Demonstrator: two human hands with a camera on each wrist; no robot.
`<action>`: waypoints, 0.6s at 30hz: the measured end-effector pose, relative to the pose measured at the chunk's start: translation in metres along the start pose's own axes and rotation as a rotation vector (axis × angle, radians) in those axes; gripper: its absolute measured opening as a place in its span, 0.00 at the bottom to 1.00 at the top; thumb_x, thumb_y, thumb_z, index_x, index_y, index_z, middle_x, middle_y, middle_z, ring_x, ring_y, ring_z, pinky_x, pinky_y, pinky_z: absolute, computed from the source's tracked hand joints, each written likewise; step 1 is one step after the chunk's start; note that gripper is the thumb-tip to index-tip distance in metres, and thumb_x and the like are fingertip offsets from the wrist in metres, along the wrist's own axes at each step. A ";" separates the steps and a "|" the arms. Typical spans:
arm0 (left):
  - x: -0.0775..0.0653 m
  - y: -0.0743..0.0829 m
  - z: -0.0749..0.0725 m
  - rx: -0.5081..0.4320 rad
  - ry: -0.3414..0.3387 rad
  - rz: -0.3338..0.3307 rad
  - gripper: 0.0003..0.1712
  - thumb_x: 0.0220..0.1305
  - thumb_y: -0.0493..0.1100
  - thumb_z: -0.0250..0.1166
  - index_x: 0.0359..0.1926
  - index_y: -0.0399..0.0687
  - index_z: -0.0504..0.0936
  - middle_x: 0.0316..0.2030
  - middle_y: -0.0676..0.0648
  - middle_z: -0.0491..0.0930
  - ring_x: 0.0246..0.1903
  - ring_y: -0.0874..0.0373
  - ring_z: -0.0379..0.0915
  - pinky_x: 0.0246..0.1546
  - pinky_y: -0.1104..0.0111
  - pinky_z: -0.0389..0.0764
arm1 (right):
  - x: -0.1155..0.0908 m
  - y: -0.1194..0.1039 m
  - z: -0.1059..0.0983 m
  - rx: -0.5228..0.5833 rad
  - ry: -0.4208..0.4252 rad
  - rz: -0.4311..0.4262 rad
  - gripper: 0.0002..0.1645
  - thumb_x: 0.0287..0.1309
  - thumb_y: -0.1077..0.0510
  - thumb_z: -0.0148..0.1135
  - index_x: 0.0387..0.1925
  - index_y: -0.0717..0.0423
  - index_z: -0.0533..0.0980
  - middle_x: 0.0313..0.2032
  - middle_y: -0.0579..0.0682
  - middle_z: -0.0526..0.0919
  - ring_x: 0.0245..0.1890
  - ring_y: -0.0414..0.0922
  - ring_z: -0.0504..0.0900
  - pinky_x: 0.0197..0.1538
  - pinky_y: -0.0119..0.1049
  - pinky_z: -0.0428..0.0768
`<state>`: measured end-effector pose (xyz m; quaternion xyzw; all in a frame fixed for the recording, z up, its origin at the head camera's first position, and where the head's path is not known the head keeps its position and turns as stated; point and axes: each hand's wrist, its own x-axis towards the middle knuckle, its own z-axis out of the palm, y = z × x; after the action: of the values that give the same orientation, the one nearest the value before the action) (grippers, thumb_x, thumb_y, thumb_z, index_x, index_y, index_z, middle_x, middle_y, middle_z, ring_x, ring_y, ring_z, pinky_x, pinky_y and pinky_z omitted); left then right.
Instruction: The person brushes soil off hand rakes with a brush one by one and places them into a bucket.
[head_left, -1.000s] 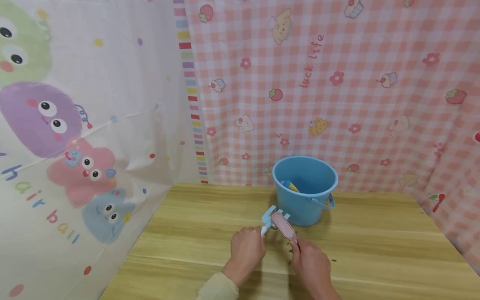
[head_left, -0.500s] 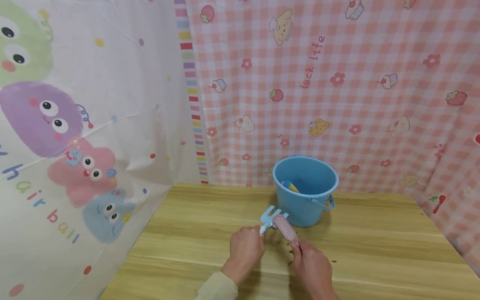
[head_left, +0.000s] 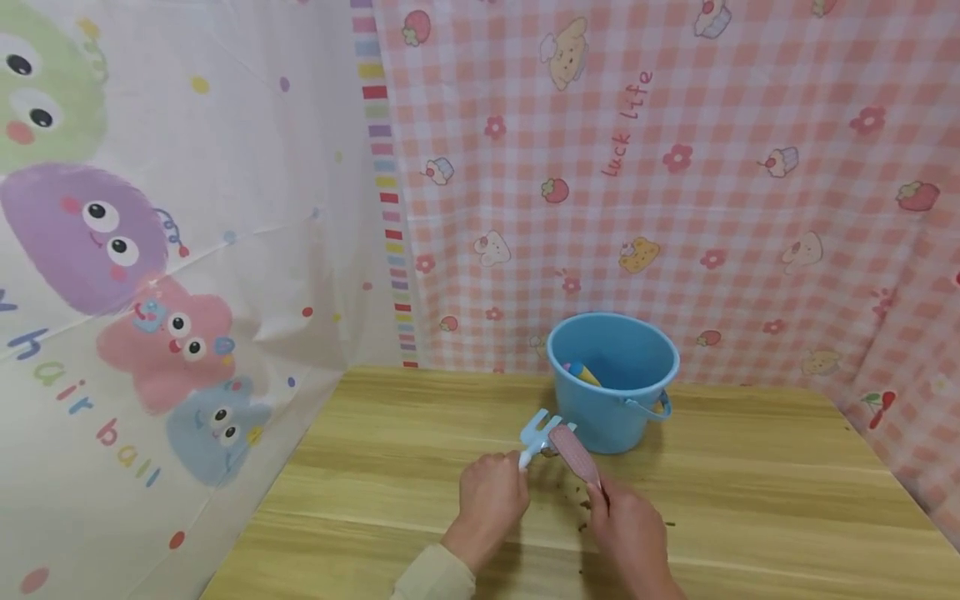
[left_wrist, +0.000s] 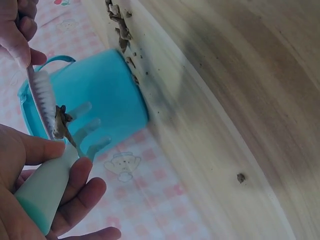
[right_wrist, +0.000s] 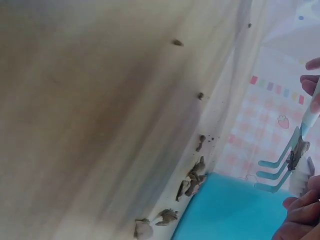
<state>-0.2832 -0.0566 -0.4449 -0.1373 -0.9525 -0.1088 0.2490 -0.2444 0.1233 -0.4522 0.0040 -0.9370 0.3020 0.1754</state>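
My left hand (head_left: 493, 497) grips the pale handle of a light blue toy hand rake (head_left: 534, 442), its tines pointing up and away. My right hand (head_left: 630, 527) holds a pink brush (head_left: 576, 454) by its handle. In the left wrist view the brush's white bristles (left_wrist: 45, 95) face the rake and touch a brown clump of dirt (left_wrist: 61, 124) stuck at the base of the tines. The right wrist view shows the same clump (right_wrist: 298, 154) between rake and bristles. Both tools are held above the wooden table, in front of the bucket.
Just behind the tools a blue bucket (head_left: 611, 423) stands upright, with a yellow-and-blue item (head_left: 583, 373) inside. Brown dirt pieces (right_wrist: 192, 181) and crumbs lie scattered on the wooden table (head_left: 375, 467). Pink checked cloth (head_left: 480, 200) hangs behind and white printed cloth on the left.
My right hand and the brush have shifted slightly right and toward me along the rake. The left hand stays almost in place, the rake turning a little so its tines show more.
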 end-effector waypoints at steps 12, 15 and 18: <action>-0.001 0.001 0.001 0.020 0.018 0.025 0.10 0.53 0.44 0.71 0.25 0.47 0.79 0.16 0.50 0.71 0.15 0.55 0.69 0.15 0.65 0.66 | 0.005 -0.006 -0.005 0.004 0.017 -0.029 0.12 0.68 0.55 0.59 0.42 0.59 0.82 0.20 0.42 0.78 0.19 0.40 0.73 0.23 0.42 0.71; -0.001 0.001 0.001 0.024 0.012 0.028 0.09 0.54 0.44 0.71 0.26 0.46 0.79 0.16 0.50 0.71 0.15 0.55 0.69 0.16 0.65 0.67 | 0.006 -0.007 -0.005 -0.002 -0.018 -0.029 0.09 0.67 0.56 0.60 0.40 0.57 0.82 0.21 0.41 0.78 0.19 0.40 0.74 0.23 0.42 0.72; -0.001 -0.001 0.001 0.012 -0.006 0.007 0.09 0.56 0.44 0.70 0.26 0.46 0.80 0.16 0.50 0.72 0.15 0.56 0.68 0.15 0.66 0.66 | 0.002 -0.006 -0.001 -0.013 -0.034 -0.021 0.08 0.66 0.56 0.62 0.38 0.57 0.83 0.23 0.42 0.81 0.20 0.41 0.76 0.24 0.43 0.73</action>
<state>-0.2832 -0.0574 -0.4460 -0.1396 -0.9533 -0.1020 0.2475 -0.2452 0.1196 -0.4475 0.0179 -0.9417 0.2939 0.1628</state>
